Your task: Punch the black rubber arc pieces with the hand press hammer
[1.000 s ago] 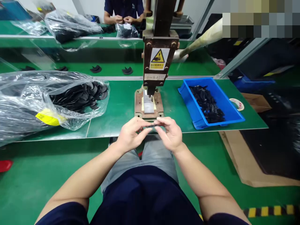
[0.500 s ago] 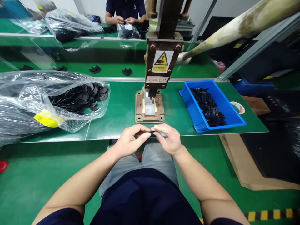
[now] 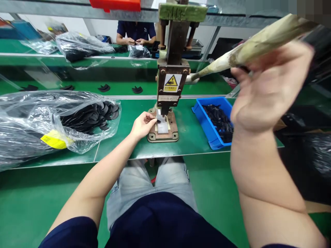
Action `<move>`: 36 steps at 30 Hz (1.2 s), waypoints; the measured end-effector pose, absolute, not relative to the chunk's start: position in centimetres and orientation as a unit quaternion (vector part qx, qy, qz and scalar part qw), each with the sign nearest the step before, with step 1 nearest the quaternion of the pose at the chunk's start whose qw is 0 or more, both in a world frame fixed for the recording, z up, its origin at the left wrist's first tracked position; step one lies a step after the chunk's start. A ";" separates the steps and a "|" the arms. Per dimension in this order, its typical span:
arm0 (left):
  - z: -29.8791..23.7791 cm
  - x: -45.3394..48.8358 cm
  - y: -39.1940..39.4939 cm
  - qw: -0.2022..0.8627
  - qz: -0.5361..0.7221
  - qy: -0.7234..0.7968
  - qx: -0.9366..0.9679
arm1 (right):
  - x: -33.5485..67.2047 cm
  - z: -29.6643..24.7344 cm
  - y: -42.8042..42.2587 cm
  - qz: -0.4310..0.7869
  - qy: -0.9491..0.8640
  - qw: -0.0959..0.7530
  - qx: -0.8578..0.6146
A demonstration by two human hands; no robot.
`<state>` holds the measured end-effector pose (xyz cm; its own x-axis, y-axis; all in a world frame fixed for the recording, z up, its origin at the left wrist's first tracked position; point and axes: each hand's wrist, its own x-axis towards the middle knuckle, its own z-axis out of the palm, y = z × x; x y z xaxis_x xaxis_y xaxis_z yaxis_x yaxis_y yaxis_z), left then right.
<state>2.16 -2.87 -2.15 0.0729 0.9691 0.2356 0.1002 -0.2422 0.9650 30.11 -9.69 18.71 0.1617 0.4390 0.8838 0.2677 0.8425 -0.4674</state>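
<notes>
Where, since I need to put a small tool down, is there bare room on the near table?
The strip of table between press and blue bin looks best. Another patch lies between bag and press, partly crossed by the left hand. Crowded: the left end, under the bag.

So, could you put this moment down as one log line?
Left hand: pinching black piece at press base | Right hand: up at pale lever, grip unclear | Blue bin: black parts inside
</notes>
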 end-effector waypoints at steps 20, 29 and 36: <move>-0.7 2.4 -1.3 0.170 0.302 0.411 0.843 | 27.4 9.2 -13.3 -0.021 -0.711 0.650 -0.268; 1.9 -9.4 -0.7 0.029 0.179 0.561 0.808 | 26.6 7.2 -11.3 -0.042 -0.631 0.733 -0.250; 3.9 -19.6 -1.2 -0.084 -0.114 0.617 0.774 | 26.1 7.1 -11.2 -0.059 -0.615 0.746 -0.250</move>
<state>-19.58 -1.17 3.89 0.2114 0.9746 -0.0736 0.9363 -0.2236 -0.2709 26.05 -11.15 7.08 0.2377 0.2201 0.9461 0.3952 0.8678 -0.3012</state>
